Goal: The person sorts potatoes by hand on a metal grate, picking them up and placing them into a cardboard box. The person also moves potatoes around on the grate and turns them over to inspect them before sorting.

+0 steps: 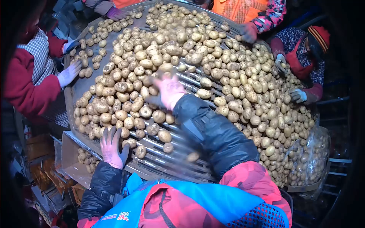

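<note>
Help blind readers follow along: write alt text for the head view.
Potatoes crowd a slatted table; the wearer's gloved right hand, blurred, reaches among them while the gloved left hand lies at the near edge. Co-workers stand around it.

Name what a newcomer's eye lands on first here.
The big heap of potatoes, spread over a slatted table and piled thick on its right side. Next, the wearer's pink-gloved right hand, motion-blurred in mid-heap, with the left hand, fingers spread, at the near edge. Then the bright orange vest at the far side.
</note>
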A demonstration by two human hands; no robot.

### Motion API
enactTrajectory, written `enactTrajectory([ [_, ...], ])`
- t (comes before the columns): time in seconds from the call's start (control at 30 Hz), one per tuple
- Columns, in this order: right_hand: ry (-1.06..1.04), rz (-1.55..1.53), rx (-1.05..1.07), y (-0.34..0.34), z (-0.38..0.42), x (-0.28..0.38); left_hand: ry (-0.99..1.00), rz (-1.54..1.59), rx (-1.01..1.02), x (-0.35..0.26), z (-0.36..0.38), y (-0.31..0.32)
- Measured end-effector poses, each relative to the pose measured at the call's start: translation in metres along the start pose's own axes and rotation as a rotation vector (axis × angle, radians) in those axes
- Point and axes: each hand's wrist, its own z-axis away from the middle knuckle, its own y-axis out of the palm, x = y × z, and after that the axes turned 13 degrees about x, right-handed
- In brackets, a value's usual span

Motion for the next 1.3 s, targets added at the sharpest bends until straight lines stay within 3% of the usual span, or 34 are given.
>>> enactTrajectory([
  [0.03,-0.114,-0.042,0.082,-0.007,0.015,0.001,-0.001,0.002,0.004,0.0,0.0,0.0],
  [0.07,-0.284,-0.116,-0.048,0.003,0.018,-0.015,-0.008,0.004,0.005,0.0,-0.001,0.0],
  [0.13,-0.351,-0.503,-0.106,-0.015,0.002,-0.057,-0.051,-0.004,0.018,-0.005,-0.001,-0.003],
  [0.2,-0.256,-0.612,-0.544,-0.039,-0.03,-0.1,-0.016,0.0,0.002,-0.003,0.0,-0.003],
  [0.23,-0.039,-0.266,-0.511,-0.069,-0.028,-0.116,-0.022,-0.003,0.015,-0.005,-0.001,-0.005],
  [0.27,0.05,-0.092,-0.541,-0.068,-0.058,-0.151,-0.024,0.002,0.012,-0.005,-0.001,-0.005],
  [0.4,0.234,0.143,-0.104,-0.064,-0.104,-0.212,-0.017,0.009,-0.013,0.0,0.0,-0.001],
  [0.47,0.454,0.244,-0.09,-0.058,-0.115,-0.211,-0.009,0.031,-0.015,0.0,0.001,-0.003],
  [0.53,0.376,0.158,-0.001,-0.073,-0.09,-0.196,-0.012,0.039,-0.036,-0.001,0.001,-0.003],
  [0.6,0.334,-0.19,-0.002,-0.075,-0.041,-0.173,0.004,0.039,-0.064,0.004,0.001,0.003],
  [0.67,0.287,0.035,-0.103,-0.042,-0.02,-0.157,0.002,0.054,-0.066,0.006,0.001,0.005],
  [0.7,0.304,-0.032,-0.209,-0.031,-0.003,-0.147,0.012,0.055,-0.079,0.007,0.001,0.006],
  [0.8,0.235,-0.648,-0.163,-0.003,0.028,-0.11,0.018,0.044,-0.098,0.009,0.004,0.008],
  [0.83,0.227,-0.29,-0.362,0.03,0.043,-0.089,0.018,0.068,-0.115,0.01,0.004,0.009],
  [0.9,0.258,-0.426,-0.264,0.024,0.076,-0.037,0.011,0.067,-0.143,0.01,0.006,0.011],
  [0.93,0.308,-0.409,-0.28,0.033,0.08,-0.027,0.018,0.074,-0.15,0.009,0.007,0.012],
  [1.0,0.194,-0.741,-0.401,0.081,0.072,-0.031,0.113,0.103,-0.282,0.009,0.008,0.012],
  [1.07,0.196,-0.768,-0.097,0.04,0.099,0.033,0.196,0.067,-0.309,0.01,0.011,0.008],
  [1.13,-0.074,-0.648,-0.01,0.041,0.112,0.074,0.39,0.2,-0.265,0.009,0.015,0.008],
  [1.2,-0.309,-0.482,0.045,0.024,0.105,0.094,0.437,0.18,-0.33,0.014,0.014,0.007],
  [1.27,-0.17,-0.423,-0.121,0.02,0.055,0.076,0.317,0.327,-0.042,0.015,0.015,0.006],
  [1.3,-0.151,-0.411,-0.298,0.005,0.037,0.068,0.272,0.371,-0.044,0.009,0.016,0.0],
])
